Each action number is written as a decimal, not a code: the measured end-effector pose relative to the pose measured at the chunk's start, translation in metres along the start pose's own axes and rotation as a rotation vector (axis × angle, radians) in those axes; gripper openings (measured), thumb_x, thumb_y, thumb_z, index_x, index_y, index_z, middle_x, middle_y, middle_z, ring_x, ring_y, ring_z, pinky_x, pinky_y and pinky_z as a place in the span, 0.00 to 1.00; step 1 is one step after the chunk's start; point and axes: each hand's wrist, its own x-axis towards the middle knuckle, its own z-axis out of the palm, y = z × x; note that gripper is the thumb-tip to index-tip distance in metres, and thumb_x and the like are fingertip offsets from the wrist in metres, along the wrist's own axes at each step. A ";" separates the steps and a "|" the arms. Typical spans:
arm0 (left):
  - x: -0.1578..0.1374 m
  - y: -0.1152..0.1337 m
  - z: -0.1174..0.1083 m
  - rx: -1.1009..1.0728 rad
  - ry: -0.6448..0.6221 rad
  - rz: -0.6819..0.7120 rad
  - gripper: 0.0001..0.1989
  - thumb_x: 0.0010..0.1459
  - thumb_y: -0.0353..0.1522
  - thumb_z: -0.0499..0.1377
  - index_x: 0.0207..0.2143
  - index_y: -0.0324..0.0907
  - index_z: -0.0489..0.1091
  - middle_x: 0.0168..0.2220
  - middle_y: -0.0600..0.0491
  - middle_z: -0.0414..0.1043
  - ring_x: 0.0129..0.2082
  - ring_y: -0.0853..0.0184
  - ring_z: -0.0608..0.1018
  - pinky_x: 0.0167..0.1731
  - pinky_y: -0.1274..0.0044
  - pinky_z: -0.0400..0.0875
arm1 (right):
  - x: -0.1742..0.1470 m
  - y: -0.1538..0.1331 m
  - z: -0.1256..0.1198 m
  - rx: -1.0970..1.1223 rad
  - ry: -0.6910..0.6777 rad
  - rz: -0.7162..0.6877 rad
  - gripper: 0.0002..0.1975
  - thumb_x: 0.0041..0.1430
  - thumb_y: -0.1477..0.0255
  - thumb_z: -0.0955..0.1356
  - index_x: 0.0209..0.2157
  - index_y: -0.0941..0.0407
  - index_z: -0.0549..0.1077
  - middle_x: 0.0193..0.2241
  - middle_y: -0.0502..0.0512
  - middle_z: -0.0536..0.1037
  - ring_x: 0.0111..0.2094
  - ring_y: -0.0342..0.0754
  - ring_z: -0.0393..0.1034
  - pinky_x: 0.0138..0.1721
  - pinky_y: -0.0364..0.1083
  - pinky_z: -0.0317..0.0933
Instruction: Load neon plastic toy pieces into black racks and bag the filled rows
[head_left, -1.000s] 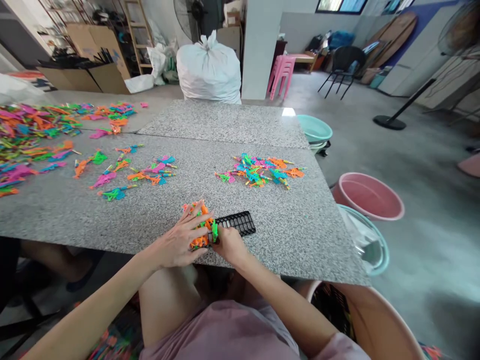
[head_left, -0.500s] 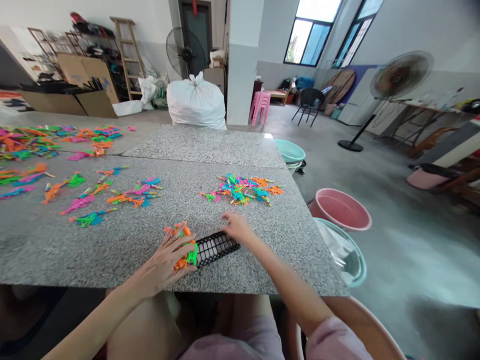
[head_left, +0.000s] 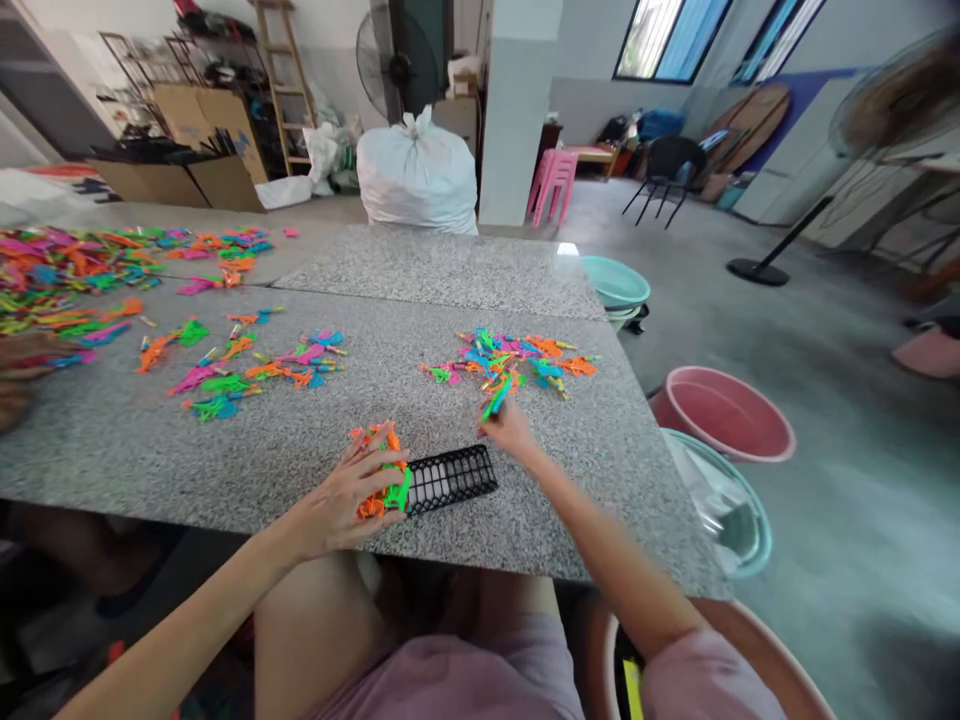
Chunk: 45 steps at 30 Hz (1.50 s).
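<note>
A black lattice tray (head_left: 452, 480) lies on the speckled grey table in front of me. At its left end are small orange and green plastic toys (head_left: 399, 490). My left hand (head_left: 362, 490) curves over these, fingers across the top and thumb on the near side, partly hiding them. Beyond the tray's right end, my right hand (head_left: 510, 428) pinches a small blue-and-green plastic toy (head_left: 496, 398) in the air. Just past it lies a loose pile of similar bright toys (head_left: 517, 360). The right part of the tray holds nothing.
More toys (head_left: 232, 375) lie scattered to the left, with a large heap (head_left: 67, 265) farther off. Another person's hand (head_left: 19, 375) is at the left edge. Pink (head_left: 724, 415) and green tubs (head_left: 754, 510) stand right of the table. A tied white sack (head_left: 417, 175) stands behind it.
My right hand has moved from the tray's right end toward the pile and now holds a blue-and-green toy. My left hand stays over its toys. Another person's hand appears at left; the view has shifted.
</note>
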 end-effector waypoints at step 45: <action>0.008 0.003 -0.007 0.112 0.019 0.167 0.11 0.65 0.33 0.59 0.50 0.49 0.70 0.55 0.52 0.76 0.66 0.54 0.66 0.69 0.50 0.39 | -0.030 -0.101 0.051 -0.108 -0.330 -0.459 0.11 0.63 0.77 0.65 0.47 0.57 0.74 0.37 0.57 0.81 0.39 0.50 0.76 0.40 0.44 0.65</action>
